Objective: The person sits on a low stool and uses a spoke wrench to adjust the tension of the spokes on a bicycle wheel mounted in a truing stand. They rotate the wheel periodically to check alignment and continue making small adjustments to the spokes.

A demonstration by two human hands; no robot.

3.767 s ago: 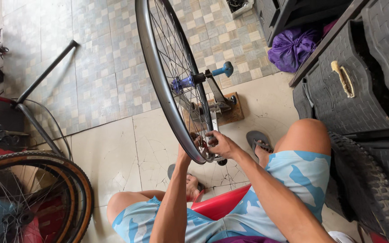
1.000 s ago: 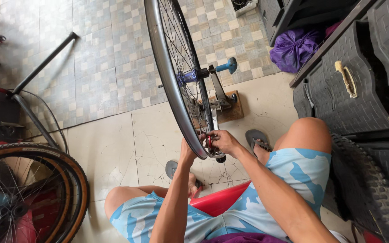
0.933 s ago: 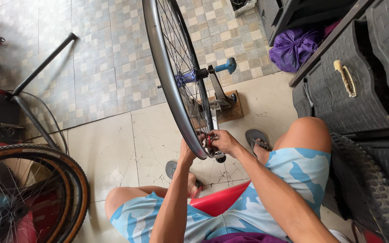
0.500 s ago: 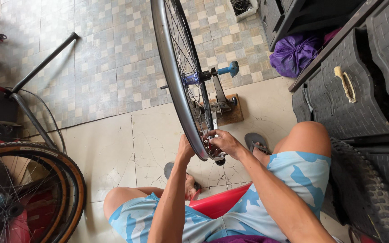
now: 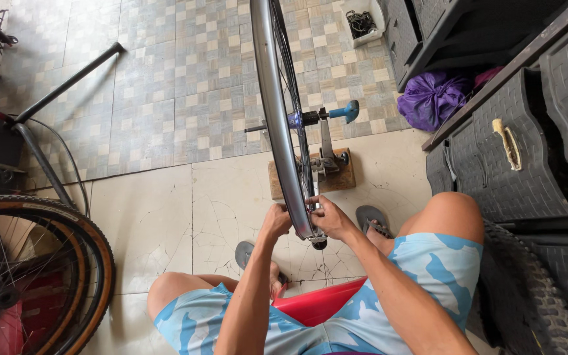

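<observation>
A bare silver bicycle wheel rim (image 5: 265, 98) with thin spokes stands upright in a truing stand (image 5: 327, 158) on a wooden base. My left hand (image 5: 276, 220) grips the rim's near lower edge from the left. My right hand (image 5: 327, 218) is closed at the rim's right side among the spokes, pinching something small that I cannot make out. A blue handle (image 5: 348, 110) sticks out at the hub. I sit on a red stool (image 5: 317, 304) with my knees on either side.
A tan-walled bicycle wheel (image 5: 31, 273) leans at the lower left beside a dark bike frame (image 5: 41, 151). Black woven drawers (image 5: 527, 138) and a knobby tyre (image 5: 530, 302) stand at the right. A purple bag (image 5: 432, 98) lies by them. Far off sits a white tray (image 5: 363, 20).
The view has shifted so the wheel now appears more centred and upright. Both hands have stayed at the rim's lower edge, with small finger movements.
</observation>
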